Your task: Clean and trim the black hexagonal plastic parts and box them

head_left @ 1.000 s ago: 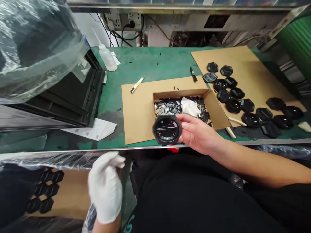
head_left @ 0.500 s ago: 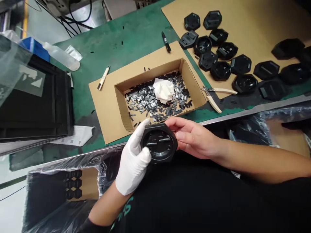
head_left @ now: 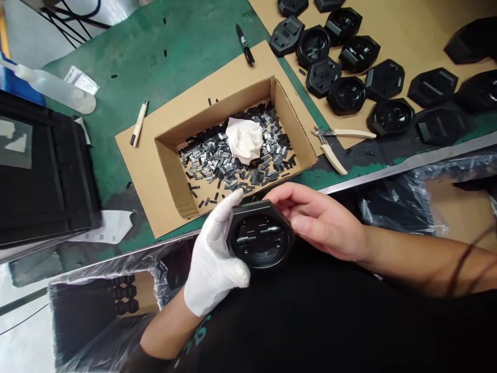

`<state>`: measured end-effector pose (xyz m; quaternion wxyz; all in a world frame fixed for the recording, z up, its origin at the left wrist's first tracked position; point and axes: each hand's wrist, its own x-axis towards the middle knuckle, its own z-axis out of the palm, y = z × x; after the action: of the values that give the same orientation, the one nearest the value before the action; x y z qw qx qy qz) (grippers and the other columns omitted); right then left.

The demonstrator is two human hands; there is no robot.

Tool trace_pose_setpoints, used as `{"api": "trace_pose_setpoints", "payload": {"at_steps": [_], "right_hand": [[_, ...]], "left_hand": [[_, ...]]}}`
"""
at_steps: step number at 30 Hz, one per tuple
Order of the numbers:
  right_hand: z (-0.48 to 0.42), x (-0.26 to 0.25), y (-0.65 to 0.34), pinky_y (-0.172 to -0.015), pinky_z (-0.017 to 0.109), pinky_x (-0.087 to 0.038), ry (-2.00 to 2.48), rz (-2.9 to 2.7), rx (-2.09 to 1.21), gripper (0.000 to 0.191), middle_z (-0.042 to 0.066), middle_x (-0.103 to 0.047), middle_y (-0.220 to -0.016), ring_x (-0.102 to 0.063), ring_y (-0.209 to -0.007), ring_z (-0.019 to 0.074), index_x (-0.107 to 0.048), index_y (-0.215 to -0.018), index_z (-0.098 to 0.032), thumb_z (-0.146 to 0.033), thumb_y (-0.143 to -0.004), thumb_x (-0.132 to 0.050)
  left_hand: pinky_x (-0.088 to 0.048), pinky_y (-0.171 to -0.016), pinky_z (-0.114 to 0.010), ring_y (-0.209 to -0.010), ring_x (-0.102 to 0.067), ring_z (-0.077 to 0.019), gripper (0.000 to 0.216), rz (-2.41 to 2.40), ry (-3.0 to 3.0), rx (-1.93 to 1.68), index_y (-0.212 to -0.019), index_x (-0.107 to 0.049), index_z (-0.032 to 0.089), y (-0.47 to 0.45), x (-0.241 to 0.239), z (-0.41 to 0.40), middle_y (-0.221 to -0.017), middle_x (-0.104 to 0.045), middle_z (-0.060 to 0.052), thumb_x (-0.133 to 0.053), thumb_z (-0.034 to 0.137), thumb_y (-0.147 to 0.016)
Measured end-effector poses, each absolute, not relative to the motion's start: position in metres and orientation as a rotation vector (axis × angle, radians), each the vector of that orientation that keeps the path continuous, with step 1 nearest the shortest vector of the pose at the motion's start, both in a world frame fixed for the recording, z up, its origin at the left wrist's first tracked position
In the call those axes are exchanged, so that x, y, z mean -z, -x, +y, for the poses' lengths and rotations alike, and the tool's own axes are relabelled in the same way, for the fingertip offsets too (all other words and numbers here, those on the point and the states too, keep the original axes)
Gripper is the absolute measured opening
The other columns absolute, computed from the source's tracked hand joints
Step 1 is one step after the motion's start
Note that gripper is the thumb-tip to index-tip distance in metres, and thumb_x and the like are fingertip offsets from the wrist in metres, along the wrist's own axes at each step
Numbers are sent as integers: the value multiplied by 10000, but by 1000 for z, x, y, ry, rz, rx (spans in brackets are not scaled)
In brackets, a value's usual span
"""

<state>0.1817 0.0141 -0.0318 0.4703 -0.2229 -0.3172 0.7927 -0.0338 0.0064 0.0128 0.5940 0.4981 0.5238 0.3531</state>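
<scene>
A black octagonal plastic housing [head_left: 261,237] with a round recess and small bars inside is held at the bottom middle of the view, just in front of the bench edge. My left hand [head_left: 212,256], in a white glove, grips its left side. My right hand [head_left: 316,220], bare, holds its upper right edge with the fingers. Beyond them stands an open cardboard box [head_left: 217,111] full of small metal clips [head_left: 217,160], with a crumpled white tissue [head_left: 244,140] on top.
Several black octagonal parts [head_left: 384,80] lie on a cardboard sheet [head_left: 392,20] at the upper right, near cream-handled pliers [head_left: 334,147]. A black marker [head_left: 244,44] lies on the green mat [head_left: 155,62]. A dark stacked tray [head_left: 46,166] stands at the left.
One second ago only my right hand held the housing, with my left hand apart. Now both hands hold it, its recess facing up, and the view has tilted further down over the bench.
</scene>
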Motion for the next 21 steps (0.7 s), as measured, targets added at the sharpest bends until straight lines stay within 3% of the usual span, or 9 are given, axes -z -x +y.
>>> {"api": "trace_pose_setpoints", "payload": {"at_steps": [4,7,12,15,21], "right_hand": [[20,33,-190,-978,308,-645,715,-1245,-1487,362,72,-768,-1269,-765,-1126,180,-624,-1435,-277,-323,-1077,-651],[29,35,-198,-1032,333,-651,699,-1666,-1038,424,98,-791,-1325,-782,-1176,203,-631,-1479,-267,-190,-1068,-559],[34,40,-202,-1006,341,-679,705,-1870,-649,372,170,-830,-1196,-817,-1121,227,-666,-1396,-148,-148,-1034,-581],[31,43,-201,-994,338,-678,677,-1842,-611,285,151,-841,-1111,-829,-1072,237,-703,-1292,-175,-161,-1014,-642],[27,46,-206,-881,349,-690,731,-1678,-886,202,94,-822,-1135,-818,-986,223,-703,-1158,-279,-202,-972,-729]], "left_hand": [[-561,-1241,-525,-1440,-664,-363,775,1166,-1122,-804,-1488,-674,398,29,-11,12,-1521,-712,-45,-843,721,-803],[-587,-1210,-530,-1421,-677,-364,755,1152,-1100,-803,-1463,-685,370,27,-10,16,-1485,-729,-57,-834,729,-815],[-598,-1196,-426,-1382,-703,-308,630,1134,-1152,-814,-1395,-732,393,27,-7,20,-1428,-751,-17,-898,607,-826],[-597,-1194,-425,-1367,-711,-295,608,1114,-1121,-834,-1388,-734,424,27,-4,19,-1407,-758,5,-913,574,-827],[-649,-1088,-439,-1213,-771,-285,611,1082,-1149,-806,-1425,-696,420,24,-4,18,-1316,-776,-32,-842,636,-872]]}}
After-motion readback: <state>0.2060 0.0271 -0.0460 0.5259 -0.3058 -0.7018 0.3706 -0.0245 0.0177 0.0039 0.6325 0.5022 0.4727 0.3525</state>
